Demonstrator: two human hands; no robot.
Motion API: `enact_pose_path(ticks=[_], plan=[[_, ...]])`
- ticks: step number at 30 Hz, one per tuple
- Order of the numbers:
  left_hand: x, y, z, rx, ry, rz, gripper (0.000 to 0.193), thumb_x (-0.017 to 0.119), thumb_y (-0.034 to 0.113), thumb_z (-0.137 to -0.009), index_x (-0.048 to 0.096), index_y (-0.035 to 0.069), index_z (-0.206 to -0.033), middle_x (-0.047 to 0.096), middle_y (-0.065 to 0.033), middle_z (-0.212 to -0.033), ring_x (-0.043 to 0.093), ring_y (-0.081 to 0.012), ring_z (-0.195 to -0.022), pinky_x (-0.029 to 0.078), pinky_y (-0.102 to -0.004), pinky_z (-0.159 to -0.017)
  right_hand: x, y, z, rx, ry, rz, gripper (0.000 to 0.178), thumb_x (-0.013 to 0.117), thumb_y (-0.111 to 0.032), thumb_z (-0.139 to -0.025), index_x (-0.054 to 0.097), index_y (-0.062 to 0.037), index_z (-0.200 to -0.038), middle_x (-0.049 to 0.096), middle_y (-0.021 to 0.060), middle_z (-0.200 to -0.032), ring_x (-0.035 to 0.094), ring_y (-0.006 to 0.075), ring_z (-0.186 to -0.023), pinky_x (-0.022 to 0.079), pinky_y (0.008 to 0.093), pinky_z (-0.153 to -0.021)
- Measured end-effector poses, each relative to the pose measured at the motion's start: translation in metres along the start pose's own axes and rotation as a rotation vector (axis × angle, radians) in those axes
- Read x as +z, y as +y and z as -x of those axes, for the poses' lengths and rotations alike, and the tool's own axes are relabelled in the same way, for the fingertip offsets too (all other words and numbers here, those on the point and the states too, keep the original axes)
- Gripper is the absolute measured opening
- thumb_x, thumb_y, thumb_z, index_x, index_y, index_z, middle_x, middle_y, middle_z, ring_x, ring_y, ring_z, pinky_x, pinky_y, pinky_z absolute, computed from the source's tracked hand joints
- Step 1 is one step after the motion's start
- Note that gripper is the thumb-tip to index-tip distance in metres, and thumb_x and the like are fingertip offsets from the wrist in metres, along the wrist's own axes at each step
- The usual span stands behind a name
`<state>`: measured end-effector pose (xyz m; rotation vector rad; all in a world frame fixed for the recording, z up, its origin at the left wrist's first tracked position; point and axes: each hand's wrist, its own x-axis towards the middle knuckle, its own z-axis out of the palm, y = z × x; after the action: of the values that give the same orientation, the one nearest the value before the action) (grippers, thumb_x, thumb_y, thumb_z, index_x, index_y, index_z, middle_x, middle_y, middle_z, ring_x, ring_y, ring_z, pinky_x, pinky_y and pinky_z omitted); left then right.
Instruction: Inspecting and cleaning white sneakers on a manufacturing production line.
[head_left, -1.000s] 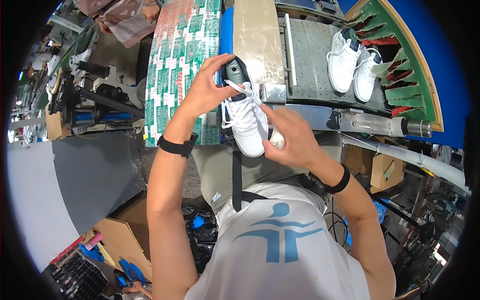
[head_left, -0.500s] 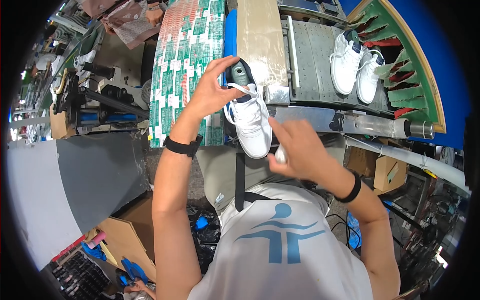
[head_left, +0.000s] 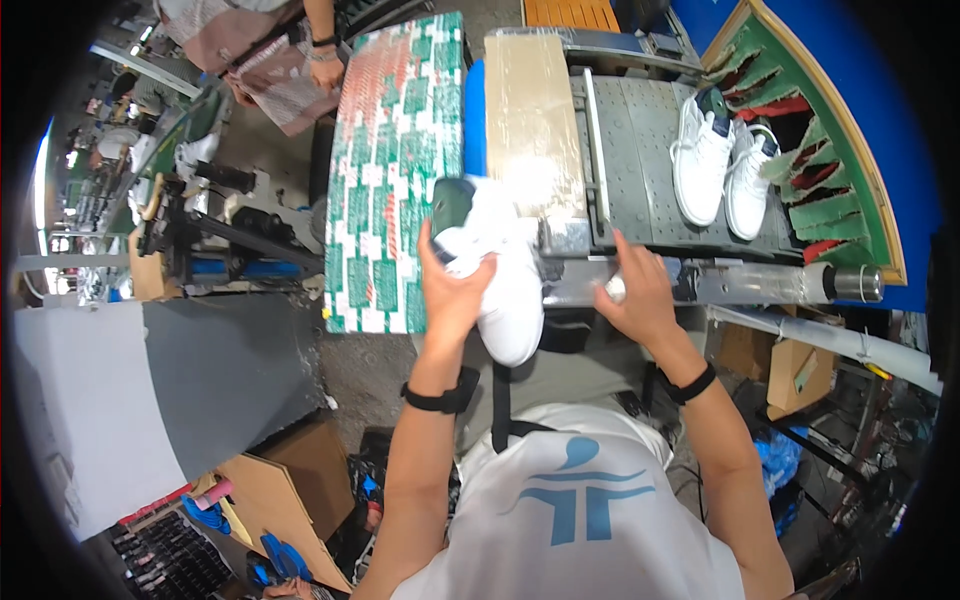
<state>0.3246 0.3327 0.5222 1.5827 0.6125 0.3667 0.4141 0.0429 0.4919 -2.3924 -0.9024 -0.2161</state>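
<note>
While the shirt front [head_left: 590, 500] fills the near edge, both hands are out ahead over the work. Left hand [head_left: 452, 300] is closed on the held shoe [head_left: 513, 318], a white sneaker: thumb over the upper, toe toward the wearer, heel up and left, dark green insert [head_left: 452, 203] in the opening. Shoe looks lifted, in line with the gap between the green-and-white taped surface [head_left: 350, 240] and the tan board [head_left: 530, 110]. Right hand [head_left: 645, 300] is well clear of it, pinching a small whitish wad [head_left: 616, 289], mostly hidden, index finger stuck out. Can't tell what the wad is. That hand is over the metal bar [head_left: 745, 283].

Progress, my read: held shoe is in work, not set down. Blur and glare wipe out its lacing, so can't call it finished. Two more white shoes, left one [head_left: 697, 175] and right one [head_left: 746, 195], stand side by side on the grey perforated bed [head_left: 640, 140], laces in; they look further along, no hand on them.

Past those: frayed green flaps [head_left: 825, 215] in a wooden frame. Top left, a co-worker's hand [head_left: 326, 70], apart from all this.
</note>
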Motion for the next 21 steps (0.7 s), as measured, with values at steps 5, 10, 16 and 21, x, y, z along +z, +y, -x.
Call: enact_pose_path(ticks=[5,10,16,21], plan=[[-0.095,-0.062,-0.067,-0.318,0.093,0.356,0.071,0.080,-0.003,-0.090,0.053,-0.003,-0.155,0.074,-0.0151,-0.130,0.075,-0.0256,-0.117,0.062,-0.0391,-0.102,0.014,0.041,0.019,0.037,-0.008,-0.016,0.093,0.087,-0.033,-0.077,0.056,0.0048,-0.156,0.067,0.0165,-0.112,0.065,0.0366,-0.100,0.052,0.0492,-0.093],[-0.108,0.030,-0.179,0.005,-0.041,-0.552,0.086,0.087,-0.005,-0.078,0.052,-0.008,-0.158,0.076,-0.0144,-0.131,0.075,-0.0252,-0.117,0.058,-0.0351,-0.106,0.014,0.039,0.010,-0.079,0.164,0.074,0.092,0.084,-0.037,-0.076,0.060,0.0067,-0.153,0.069,0.0145,-0.109,0.068,0.0327,-0.096,0.055,0.0461,-0.089],[-0.070,0.012,-0.290,0.329,-0.104,-0.913,0.069,0.079,-0.002,-0.080,0.065,-0.004,-0.148,0.071,-0.0228,-0.145,0.069,-0.0327,-0.133,0.051,-0.0397,-0.115,0.013,0.042,0.012,-0.071,0.165,0.027,0.094,0.086,-0.037,-0.076,0.058,0.0056,-0.154,0.071,0.0130,-0.110,0.068,0.0317,-0.096,0.055,0.0450,-0.089],[0.136,0.038,-0.213,0.472,-0.517,-0.686,0.067,0.083,0.014,-0.096,0.062,0.003,-0.158,0.066,-0.0197,-0.155,0.066,-0.0270,-0.135,0.051,-0.0391,-0.114,0.016,0.044,0.017,-0.054,0.172,-0.021,0.091,0.083,-0.042,-0.082,0.056,0.0047,-0.156,0.068,0.0102,-0.107,0.066,0.0288,-0.092,0.054,0.0425,-0.090]])
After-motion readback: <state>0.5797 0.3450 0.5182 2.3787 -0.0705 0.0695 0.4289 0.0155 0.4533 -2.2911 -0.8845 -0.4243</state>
